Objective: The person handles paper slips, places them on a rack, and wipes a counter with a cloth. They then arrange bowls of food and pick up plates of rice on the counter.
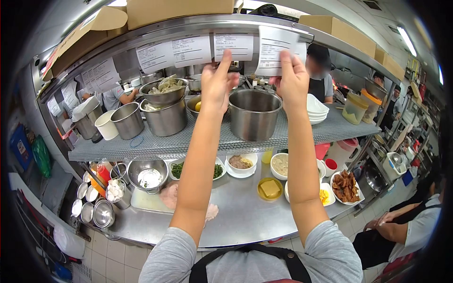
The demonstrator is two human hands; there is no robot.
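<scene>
Both my arms reach up to the ticket rail (pixel 155 35) above the steel counter. My right hand (pixel 293 80) pinches the lower edge of a white order slip (pixel 278 49) hanging from the rail. My left hand (pixel 218 82) is raised beside it, index finger pointing up at the neighbouring slip (pixel 233 46), fingers apart and holding nothing. Just behind my hands on the mesh shelf stands a large steel pot (pixel 254 113).
More slips (pixel 174 52) hang along the rail. Steel pots (pixel 165 118), a white tub (pixel 106 125) and stacked white bowls (pixel 317 108) sit on the mesh shelf (pixel 141 148). Bowls of food (pixel 347 186) cover the counter (pixel 245 217) below. Other people work behind and at right (pixel 401 231).
</scene>
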